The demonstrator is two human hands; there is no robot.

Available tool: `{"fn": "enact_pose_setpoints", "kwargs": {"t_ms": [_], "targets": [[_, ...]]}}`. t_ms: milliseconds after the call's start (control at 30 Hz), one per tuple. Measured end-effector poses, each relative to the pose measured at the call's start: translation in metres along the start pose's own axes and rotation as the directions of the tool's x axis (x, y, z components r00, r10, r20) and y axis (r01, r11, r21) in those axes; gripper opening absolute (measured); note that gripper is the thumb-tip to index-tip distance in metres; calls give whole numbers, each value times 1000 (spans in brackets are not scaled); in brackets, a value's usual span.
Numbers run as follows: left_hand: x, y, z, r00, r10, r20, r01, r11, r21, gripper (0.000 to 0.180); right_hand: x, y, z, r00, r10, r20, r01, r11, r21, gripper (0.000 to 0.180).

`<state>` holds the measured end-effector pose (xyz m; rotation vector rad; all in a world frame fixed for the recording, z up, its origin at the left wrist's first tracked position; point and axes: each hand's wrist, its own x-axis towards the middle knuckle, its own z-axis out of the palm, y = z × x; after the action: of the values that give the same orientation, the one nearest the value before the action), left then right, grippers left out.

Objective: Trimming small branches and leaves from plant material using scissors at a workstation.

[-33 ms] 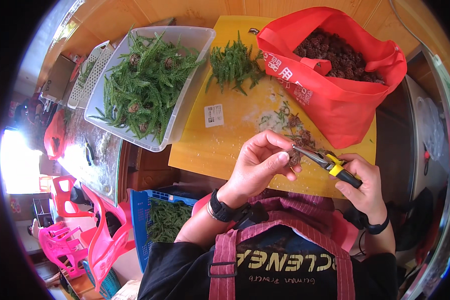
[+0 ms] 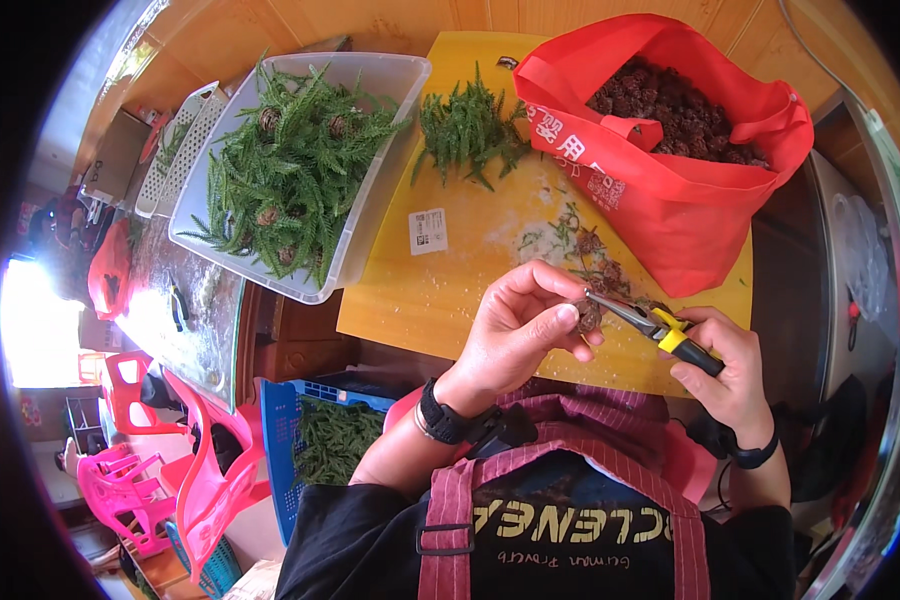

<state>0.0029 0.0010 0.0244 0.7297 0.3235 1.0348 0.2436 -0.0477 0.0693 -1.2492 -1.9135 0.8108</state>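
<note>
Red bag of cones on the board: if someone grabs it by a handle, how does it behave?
The red bag looks like soft fabric, creased and slumped, so it would probably sag. It is heaped with brown cones, so likely fairly heavy. Its wide-open mouth could spill cones if tipped.

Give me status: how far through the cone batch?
Done: red bag looks nearly full of brown cones; stripped green sprigs piled on the yellow board. In hand: left hand holds one cone, right hand works it with yellow-handled pliers. Left: clear bin heaped with branches, several cones showing, so plenty remains.
</note>
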Motion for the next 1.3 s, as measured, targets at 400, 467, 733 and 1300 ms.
{"fn": "enact_pose_setpoints", "kwargs": {"t_ms": [400, 467, 733, 1300], "targets": [[0, -2, 2, 1000, 22, -20, -21, 999, 41, 19, -3, -4, 8, 999, 38, -36, -39, 999, -21, 27], [1, -1, 7, 992, 94, -84, -89, 994, 68, 14, -3, -5, 11, 999, 21, -49, -24, 998, -50, 27], [5, 2, 11, 754, 542, 371, -511, 129, 850, 19, -8, 1, 22, 996, 7, -91, -17, 994, -111, 29], [7, 6, 17, 960, 271, -71, -186, 808, 560, 31, -5, 0, 19, 992, 26, -122, -42, 991, -129, 28]]}}
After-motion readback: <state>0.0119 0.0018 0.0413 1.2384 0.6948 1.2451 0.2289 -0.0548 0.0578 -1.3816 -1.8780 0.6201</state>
